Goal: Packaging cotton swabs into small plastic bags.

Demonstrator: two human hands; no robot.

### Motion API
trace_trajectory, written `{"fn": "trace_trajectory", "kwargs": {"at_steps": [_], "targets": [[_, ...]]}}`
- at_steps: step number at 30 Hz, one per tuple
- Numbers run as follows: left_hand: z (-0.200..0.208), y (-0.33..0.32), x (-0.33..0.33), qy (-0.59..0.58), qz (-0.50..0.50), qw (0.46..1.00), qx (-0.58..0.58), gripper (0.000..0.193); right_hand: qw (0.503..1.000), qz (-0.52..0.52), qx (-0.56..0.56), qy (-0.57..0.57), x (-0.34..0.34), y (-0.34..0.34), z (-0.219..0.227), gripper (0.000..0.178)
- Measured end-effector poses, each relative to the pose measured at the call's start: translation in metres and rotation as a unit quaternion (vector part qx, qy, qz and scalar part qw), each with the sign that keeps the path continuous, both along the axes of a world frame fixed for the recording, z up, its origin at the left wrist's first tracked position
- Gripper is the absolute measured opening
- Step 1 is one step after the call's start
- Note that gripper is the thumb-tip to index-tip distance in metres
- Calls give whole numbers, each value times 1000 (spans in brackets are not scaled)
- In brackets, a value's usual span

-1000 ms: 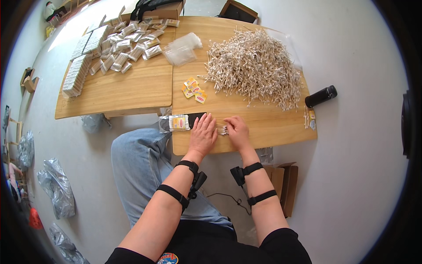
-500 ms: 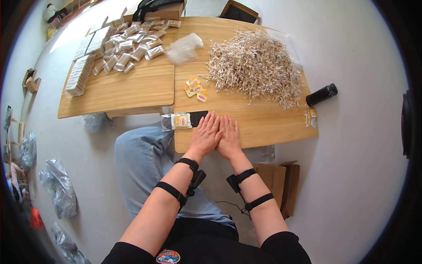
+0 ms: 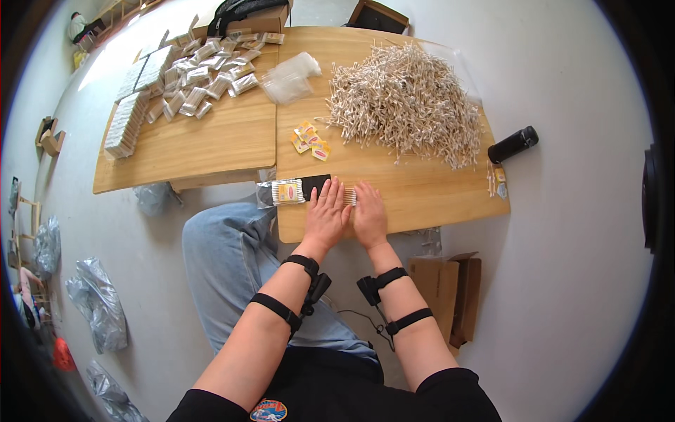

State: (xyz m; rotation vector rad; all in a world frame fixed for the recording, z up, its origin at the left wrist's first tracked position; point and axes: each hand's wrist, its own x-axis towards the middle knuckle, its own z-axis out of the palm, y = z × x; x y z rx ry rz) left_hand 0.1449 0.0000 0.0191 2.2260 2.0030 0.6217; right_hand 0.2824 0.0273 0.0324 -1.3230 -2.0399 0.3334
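Observation:
My left hand [image 3: 325,219] lies flat on the table's near edge, its straight fingers over the end of a black flat piece [image 3: 316,186]. A short row of cotton swabs [image 3: 349,196] shows between my two hands. Against the right ends of that row rest the outstretched fingers of my right hand [image 3: 370,216]. Left of the black piece is a clear bag with a neat row of swabs and a yellow card [image 3: 287,191] in it. Farther back lie several loose yellow cards [image 3: 310,141]. A big heap of cotton swabs [image 3: 404,102] covers the far right of the table.
Filled swab packs [image 3: 204,74] lie scattered at the far left, beside stacked packs [image 3: 128,123]. Empty clear bags [image 3: 290,77] rest at the table's middle. A black bottle [image 3: 512,145] lies at the right edge. Below stands a cardboard box [image 3: 432,295].
My hands have moved apart a little, the right one shifting to the right. A row of cotton swabs now shows between them.

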Motion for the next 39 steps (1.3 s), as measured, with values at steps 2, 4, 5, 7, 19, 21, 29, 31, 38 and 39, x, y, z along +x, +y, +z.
{"fn": "trace_trajectory", "kwargs": {"at_steps": [2, 4, 5, 7, 19, 21, 29, 31, 38, 39], "targets": [[0, -1, 1, -2, 0, 1000, 5, 58, 998, -22, -6, 64, 8, -3, -1, 28], [0, -1, 2, -4, -2, 1000, 10, 57, 991, -45, -12, 128, 12, -5, -2, 23], [0, -1, 2, 2, -2, 1000, 10, 58, 992, -51, -1, 119, 9, -6, 1, 20], [-1, -1, 0, 8, -2, 1000, 9, 58, 992, -59, 10, 111, 4, -6, 7, 19], [0, -1, 1, 11, 0, 1000, -12, 60, 995, -58, 21, 78, 5, -5, 4, 18], [1, -1, 1, 12, 0, 1000, -26, 60, 996, -51, 18, 71, 5, -5, 4, 19], [0, -1, 0, 14, -1, 999, -31, 60, 996, -65, 22, 65, 2, -5, 4, 23], [1, -1, 0, 14, -2, 999, -34, 60, 996, -68, 24, 61, 2, -5, 4, 23], [2, -1, 0, 18, -2, 999, -32, 61, 997, -59, 22, 48, 2, -4, 3, 25], [2, -1, 0, 15, -3, 999, -28, 61, 996, -66, 25, 50, 2, -4, 3, 25]]}}
